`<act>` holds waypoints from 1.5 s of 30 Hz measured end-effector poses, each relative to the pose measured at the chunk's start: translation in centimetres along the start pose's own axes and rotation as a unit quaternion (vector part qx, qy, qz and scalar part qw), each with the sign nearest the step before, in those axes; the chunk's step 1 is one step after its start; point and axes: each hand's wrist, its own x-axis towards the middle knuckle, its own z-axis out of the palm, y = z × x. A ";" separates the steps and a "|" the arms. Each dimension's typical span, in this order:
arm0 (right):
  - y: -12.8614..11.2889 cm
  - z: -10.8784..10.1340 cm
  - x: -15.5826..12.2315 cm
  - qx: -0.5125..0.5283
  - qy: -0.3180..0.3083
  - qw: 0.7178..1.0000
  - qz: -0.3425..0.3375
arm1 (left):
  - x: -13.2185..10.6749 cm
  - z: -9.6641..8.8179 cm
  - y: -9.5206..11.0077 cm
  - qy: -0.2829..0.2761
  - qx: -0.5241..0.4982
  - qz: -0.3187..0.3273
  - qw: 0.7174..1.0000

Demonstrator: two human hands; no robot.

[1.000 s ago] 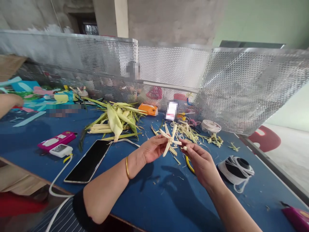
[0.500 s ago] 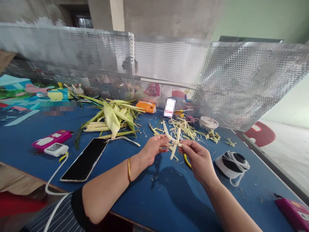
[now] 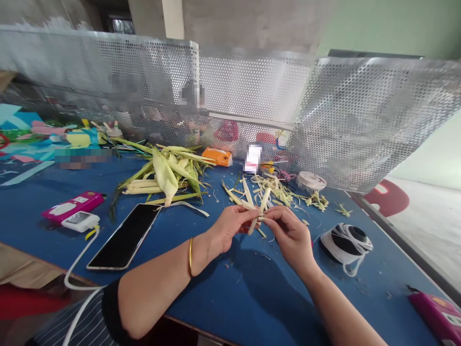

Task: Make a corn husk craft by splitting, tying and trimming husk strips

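both hands pinch a small bunch of leaf strips over a blue table

the table [image 3: 230,288] has bare blue room below and in front of the hands, down to its near edge, which cuts across the lower left of the frame. its right edge runs off toward the lower right. a perforated metal screen [image 3: 252,91] walls the far side across the whole upper frame, bent at an angle on the right.

the left hand [image 3: 230,228] and right hand [image 3: 288,235] meet at the middle of the frame, fingertips almost touching. each is closed in a thumb-and-finger pinch on the leaf strips [image 3: 260,206], held just above the table. the strips fan upward: the longest one stands steep, its long axis from lower left to upper right, tip toward the screen; another leans to the upper left. the low ends poke out under the fingers.

left of the hands lies a phone [image 3: 124,235], face up, near a pile of green leaves [image 3: 165,173]. further left sit a pink gadget [image 3: 74,204] and a white gadget [image 3: 79,221] with a cable [image 3: 77,262]. pale scraps [image 3: 279,190] lie just behind the hands. a roll of white tape [image 3: 347,240] sits to the right, close to the right hand but apart. the left wrist wears a gold bangle [image 3: 189,250].
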 end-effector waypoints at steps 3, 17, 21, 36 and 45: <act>-0.1 0.0 0.0 0.020 -0.017 1.000 0.015 | 0.1 0.0 0.0 0.016 -0.001 0.005 1.000; 1.0 -1.2 0.5 0.169 0.207 0.940 0.211 | 0.2 -0.1 0.6 0.052 -0.005 0.005 0.999; 0.6 -1.0 0.1 0.071 0.135 0.982 0.109 | 0.2 -0.2 0.2 0.021 0.062 0.041 0.997; -0.5 -0.9 0.0 -0.039 0.052 0.997 0.031 | 0.0 -0.3 0.3 -0.056 0.116 0.037 0.991; 0.3 -1.5 0.7 0.220 0.168 0.921 0.275 | 0.2 -0.5 0.5 -0.048 0.090 -0.004 0.995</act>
